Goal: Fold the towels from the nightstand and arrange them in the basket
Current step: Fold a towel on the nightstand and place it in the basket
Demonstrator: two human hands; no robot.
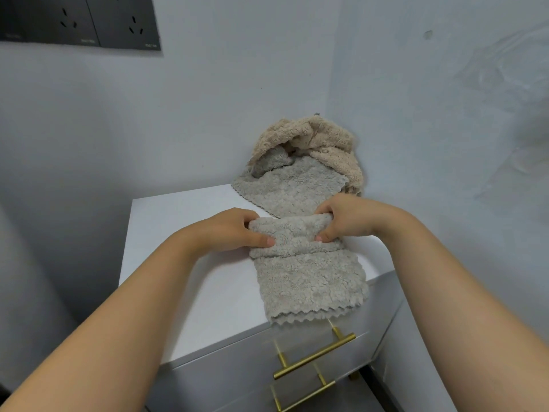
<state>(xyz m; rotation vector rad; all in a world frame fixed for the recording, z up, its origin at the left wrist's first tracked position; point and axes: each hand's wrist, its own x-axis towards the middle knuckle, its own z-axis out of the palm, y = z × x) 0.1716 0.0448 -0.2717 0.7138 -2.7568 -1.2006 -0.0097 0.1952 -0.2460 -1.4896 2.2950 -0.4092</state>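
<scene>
A fluffy grey towel point(306, 269) with zigzag edges lies on the white nightstand point(184, 275); the left hand point(234, 230) and right hand point(344, 218) pinch its rolled far edge.

Fingertips of left grip point(228, 230) are tucked behind the rolled far edge of the grey towel point(309, 278). Right grip point(347, 218): same, fingertips buried in the fold. I cannot count the layers under it. Pile point(300, 179) at the nightstand's point(184, 233) far right corner: beige towel point(335, 138) covers its back, so number of towels unclear. Socket panel point(80, 19): cut by top and left edges, print too small to read. Lower drawer handle point(309, 395): cut by bottom edge. Both forearms point(118, 307) run out of frame.
</scene>
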